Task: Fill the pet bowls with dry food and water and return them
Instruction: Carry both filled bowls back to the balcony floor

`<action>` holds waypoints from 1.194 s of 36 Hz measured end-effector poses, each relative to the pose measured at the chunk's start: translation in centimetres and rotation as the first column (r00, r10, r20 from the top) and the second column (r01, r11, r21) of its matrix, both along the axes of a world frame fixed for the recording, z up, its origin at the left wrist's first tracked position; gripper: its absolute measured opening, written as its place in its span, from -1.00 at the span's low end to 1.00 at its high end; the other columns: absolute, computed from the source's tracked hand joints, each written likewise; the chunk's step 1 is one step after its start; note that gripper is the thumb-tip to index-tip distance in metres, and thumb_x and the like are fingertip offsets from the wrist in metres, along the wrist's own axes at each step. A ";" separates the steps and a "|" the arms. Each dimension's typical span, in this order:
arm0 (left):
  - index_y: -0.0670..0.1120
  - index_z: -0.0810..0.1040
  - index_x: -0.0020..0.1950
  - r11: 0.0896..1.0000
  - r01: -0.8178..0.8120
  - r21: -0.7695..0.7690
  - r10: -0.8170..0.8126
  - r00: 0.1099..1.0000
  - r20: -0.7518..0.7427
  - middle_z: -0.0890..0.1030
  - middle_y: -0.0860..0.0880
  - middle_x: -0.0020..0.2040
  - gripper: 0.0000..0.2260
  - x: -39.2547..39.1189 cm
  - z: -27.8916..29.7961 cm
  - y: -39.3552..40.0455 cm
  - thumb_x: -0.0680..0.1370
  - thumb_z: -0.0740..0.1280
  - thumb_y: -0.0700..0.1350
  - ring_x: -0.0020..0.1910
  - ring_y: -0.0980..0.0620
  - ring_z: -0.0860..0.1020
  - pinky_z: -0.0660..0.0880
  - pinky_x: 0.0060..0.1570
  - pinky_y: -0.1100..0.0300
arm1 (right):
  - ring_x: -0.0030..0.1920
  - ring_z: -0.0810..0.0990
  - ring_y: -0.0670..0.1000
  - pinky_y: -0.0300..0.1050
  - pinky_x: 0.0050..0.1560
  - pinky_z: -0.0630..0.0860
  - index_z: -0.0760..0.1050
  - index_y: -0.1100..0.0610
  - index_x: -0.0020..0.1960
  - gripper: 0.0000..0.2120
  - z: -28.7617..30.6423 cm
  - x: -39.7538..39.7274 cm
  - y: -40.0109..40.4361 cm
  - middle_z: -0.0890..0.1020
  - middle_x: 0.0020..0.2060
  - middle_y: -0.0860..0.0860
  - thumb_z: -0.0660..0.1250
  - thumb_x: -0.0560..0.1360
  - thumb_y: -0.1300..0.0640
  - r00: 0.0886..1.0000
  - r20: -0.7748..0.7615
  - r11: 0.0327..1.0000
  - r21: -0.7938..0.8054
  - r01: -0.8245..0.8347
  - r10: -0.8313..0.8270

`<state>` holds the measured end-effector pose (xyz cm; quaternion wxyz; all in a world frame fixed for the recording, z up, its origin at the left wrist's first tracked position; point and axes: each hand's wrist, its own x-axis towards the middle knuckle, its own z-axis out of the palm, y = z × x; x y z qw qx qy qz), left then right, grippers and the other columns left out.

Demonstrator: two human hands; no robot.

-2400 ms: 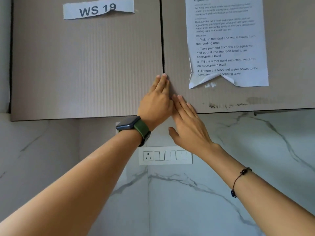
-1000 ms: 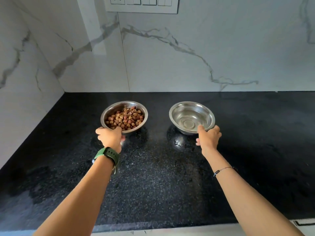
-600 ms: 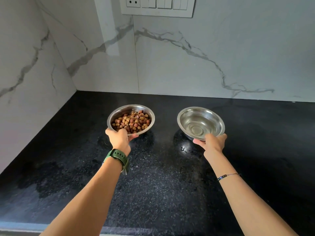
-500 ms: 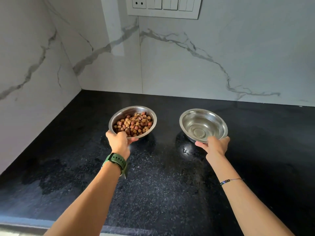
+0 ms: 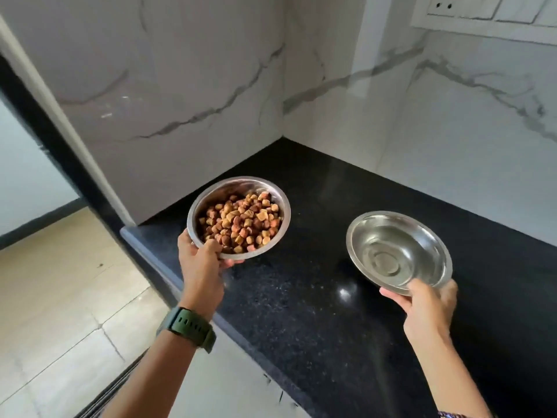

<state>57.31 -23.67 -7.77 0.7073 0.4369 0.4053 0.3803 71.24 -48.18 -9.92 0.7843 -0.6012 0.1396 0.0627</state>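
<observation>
My left hand (image 5: pixel 201 263) grips the near rim of a steel food bowl (image 5: pixel 211 194) heaped with brown dry kibble (image 5: pixel 241 220), thumb over the rim. The bowl is lifted above the left end of the black counter (image 5: pixel 301 312). My right hand (image 5: pixel 428 306) holds the near rim of a second steel bowl (image 5: pixel 398 251), also raised off the counter and tilted slightly toward me. That bowl looks shiny inside; whether it holds water I cannot tell.
White marble walls (image 5: pixel 180 86) meet in a corner behind the counter. A switch and socket panel (image 5: pixel 482 13) sits on the wall at top right. Left of the counter's edge lies a beige tiled floor (image 5: pixel 51 297), with a dark frame (image 5: pixel 60 140) beside it.
Both bowls have been lifted higher off the counter. My view has swung left, so the counter's left end and the floor now show.
</observation>
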 end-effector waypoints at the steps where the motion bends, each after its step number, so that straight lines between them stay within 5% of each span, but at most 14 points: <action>1: -0.09 0.31 0.33 0.999 -0.033 0.012 0.033 0.999 -0.001 0.46 -0.09 0.19 -0.54 -1.4 0.3 0.3 0.49 0.13 -0.44 -0.05 0.01 0.58 0.57 -0.47 0.27 | -0.10 0.62 0.23 -0.10 -0.41 0.63 0.32 0.07 0.26 -0.49 0.3 -0.4 0.7 0.47 0.17 0.16 0.13 0.41 0.48 0.999 0.014 0.999 0.001 -0.049 0.049; 6: -0.08 0.29 0.36 0.974 -0.221 0.048 0.223 0.974 -0.045 0.45 -0.11 0.22 -0.55 -9.0 1.4 1.1 0.51 0.14 -0.41 0.13 -0.12 0.52 0.52 -0.41 0.29 | -0.17 0.59 0.29 -0.17 -0.48 0.59 0.32 0.08 0.12 -0.61 1.9 -2.8 5.2 0.50 0.11 0.19 0.10 0.42 0.47 0.958 0.065 0.960 0.002 -0.280 0.280; 11: -0.04 0.32 0.29 0.910 -0.406 0.078 0.411 0.910 -0.057 0.45 -0.06 0.08 -0.58 -16.7 1.5 1.6 0.51 0.11 -0.42 -0.09 -0.02 0.51 0.49 -0.53 0.39 | -0.31 0.58 0.19 -0.14 -0.46 0.60 0.35 0.11 0.14 -0.62 3.5 -6.2 10.4 0.51 0.05 0.21 0.09 0.43 0.46 0.867 0.092 0.870 0.015 -0.494 0.490; 16: -0.04 0.31 0.35 0.830 -0.556 0.045 0.557 0.827 -0.078 0.45 -0.03 0.06 -0.57 -23.8 0.7 1.7 0.54 0.11 -0.39 -0.07 -0.01 0.52 0.57 -0.44 0.33 | -0.23 0.61 0.21 -0.14 -0.43 0.60 0.33 0.12 0.25 -0.53 4.7 -10.5 15.3 0.50 0.09 0.17 0.10 0.41 0.47 0.765 0.079 0.767 0.006 -0.641 0.639; 23: -0.02 0.31 0.38 0.688 -0.725 -0.004 0.723 0.687 -0.074 0.42 -0.12 0.20 -0.53 -32.8 -0.1 2.9 0.53 0.12 -0.40 0.07 -0.14 0.48 0.48 -0.57 0.39 | 0.00 0.57 0.17 -0.13 -0.41 0.61 0.33 0.11 0.31 -0.49 5.0 -17.9 21.9 0.49 0.15 0.16 0.14 0.41 0.44 0.653 0.068 0.656 -0.038 -0.754 0.754; 28: -0.05 0.36 0.35 0.601 -0.799 -0.002 0.796 0.599 -0.087 0.45 -0.13 0.12 -0.54 -38.8 -0.2 4.3 0.51 0.12 -0.41 -0.20 0.00 0.50 0.42 -0.62 0.42 | -0.18 0.58 0.13 -0.16 -0.49 0.58 0.34 0.17 0.30 -0.50 5.2 -23.6 26.1 0.52 -0.04 0.09 0.11 0.41 0.47 0.570 0.056 0.573 -0.052 -0.818 0.820; 31: -0.05 0.37 0.33 0.547 -0.837 -0.015 0.832 0.545 -0.101 0.46 -0.15 0.12 -0.54 -42.4 -0.7 5.4 0.50 0.12 -0.41 -0.19 -0.09 0.52 0.39 -0.64 0.42 | -0.24 0.56 0.14 -0.14 -0.50 0.59 0.35 0.20 0.24 -0.55 5.1 -26.9 28.5 0.52 -0.10 0.10 0.09 0.40 0.48 0.531 0.044 0.533 -0.059 -0.844 0.846; 38: -0.16 0.36 0.35 0.442 -0.897 -0.010 0.889 0.439 -0.129 0.45 -0.03 -0.12 -0.56 -49.3 -1.1 8.5 0.50 0.10 -0.43 -0.47 0.03 0.48 0.33 -0.68 0.43 | -0.33 0.56 0.12 -0.19 -0.53 0.56 0.31 0.18 0.30 -0.49 4.2 -33.5 34.6 0.51 -0.05 0.13 0.08 0.41 0.50 0.443 0.009 0.443 -0.047 -0.895 0.897; 43: -0.14 0.37 0.35 0.366 -0.930 -0.023 0.919 0.366 -0.148 0.46 -0.02 -0.13 -0.55 -52.0 -1.8 12.2 0.49 0.11 -0.42 -0.44 0.05 0.47 0.34 -0.68 0.43 | -0.20 0.54 0.17 -0.15 -0.50 0.58 0.37 0.19 0.20 -0.58 3.2 -36.3 39.5 0.50 -0.06 0.14 0.09 0.41 0.48 0.348 -0.014 0.346 -0.068 -0.936 0.937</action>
